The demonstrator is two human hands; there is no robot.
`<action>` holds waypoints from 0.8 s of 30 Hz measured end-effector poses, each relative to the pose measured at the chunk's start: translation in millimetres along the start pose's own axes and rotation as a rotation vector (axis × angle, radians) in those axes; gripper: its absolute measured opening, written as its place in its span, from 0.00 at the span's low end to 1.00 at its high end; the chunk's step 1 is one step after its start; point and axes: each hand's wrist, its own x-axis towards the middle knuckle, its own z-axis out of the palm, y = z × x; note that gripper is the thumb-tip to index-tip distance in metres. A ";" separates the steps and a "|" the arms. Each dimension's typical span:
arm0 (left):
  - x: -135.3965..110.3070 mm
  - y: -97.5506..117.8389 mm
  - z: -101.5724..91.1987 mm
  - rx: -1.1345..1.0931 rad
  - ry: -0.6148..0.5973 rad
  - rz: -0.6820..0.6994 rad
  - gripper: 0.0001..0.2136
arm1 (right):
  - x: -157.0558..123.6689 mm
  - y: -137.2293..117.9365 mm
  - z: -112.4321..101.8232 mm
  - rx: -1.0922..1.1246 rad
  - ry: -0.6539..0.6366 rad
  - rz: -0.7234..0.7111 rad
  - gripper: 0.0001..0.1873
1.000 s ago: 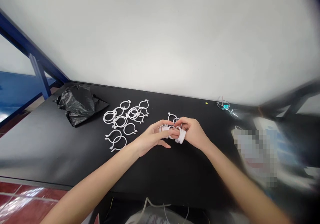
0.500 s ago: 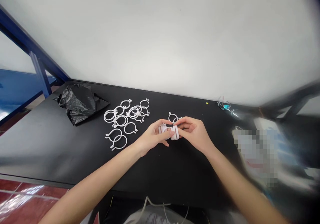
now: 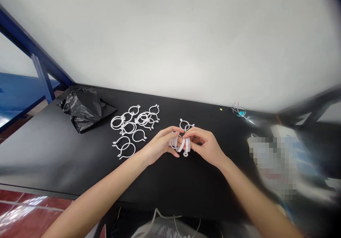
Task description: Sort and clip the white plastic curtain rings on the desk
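Note:
Several white plastic rings (image 3: 188, 145) with small tabs are bunched between my two hands, just above the black table (image 3: 165, 184). My left hand (image 3: 164, 142) is closed around part of the bunch, its thumb on top and fingers behind. My right hand (image 3: 206, 144) pinches the rings on the right side, one tab hanging down below them. Some of the rings are hidden by my fingers. Right behind my hands lie a couple of loose white rings (image 3: 183, 125). To the left, a spread pile of similar white rings (image 3: 128, 128) lies on the table.
A crumpled black plastic bag (image 3: 85, 108) lies at the back left. Eyeglasses (image 3: 239, 112) rest near the wall at the right, with a small yellow bit (image 3: 221, 109) beside them. A pale, partly blurred package (image 3: 270, 167) is at the right. Blue metal frame bars (image 3: 44, 76) stand at the left.
The rings in my hands have turned and fanned apart, and one tab now hangs downward. My hands have shifted only slightly. The pile and the bag are unchanged.

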 end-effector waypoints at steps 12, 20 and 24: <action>-1.6 2.4 -1.9 -0.058 0.029 0.037 0.13 | -0.8 13.1 -21.3 0.123 0.292 0.150 0.10; -1.0 1.8 5.5 0.045 0.011 0.004 0.15 | 5.7 1.9 -7.0 -0.004 0.128 0.218 0.09; -1.1 2.1 4.4 0.042 0.038 0.011 0.15 | 5.2 -2.3 -6.4 -0.040 0.127 0.247 0.11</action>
